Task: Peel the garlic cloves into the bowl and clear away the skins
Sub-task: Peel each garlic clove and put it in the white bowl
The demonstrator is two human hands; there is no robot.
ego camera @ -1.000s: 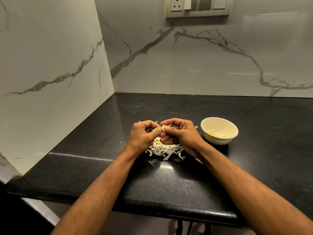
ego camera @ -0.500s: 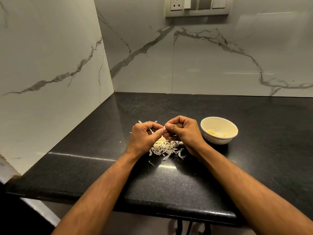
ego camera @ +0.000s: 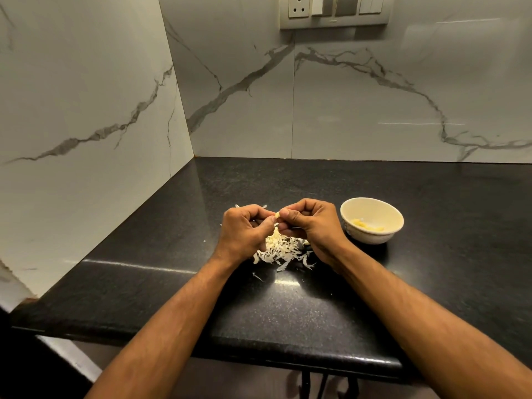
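A small pale garlic clove [ego camera: 277,215] is sitting pinched between the fingertips of both hands, held above the countertop [ego camera: 288,312]. The right hand [ego camera: 312,227] is curling its fingers and thumb around the clove's right end; the left hand [ego camera: 244,234] is curling in too, its thumb and forefinger meeting the clove from the left. Directly below them, a pile of white skins [ego camera: 280,250] is lying on the black speckled counter, with a few stray flakes nearby. Just right of the right hand, a cream bowl [ego camera: 372,208] is standing upright, holding a few yellowish peeled cloves [ego camera: 365,224]. A switch panel [ego camera: 335,11] is hanging on the marble wall; no writing is readable anywhere.
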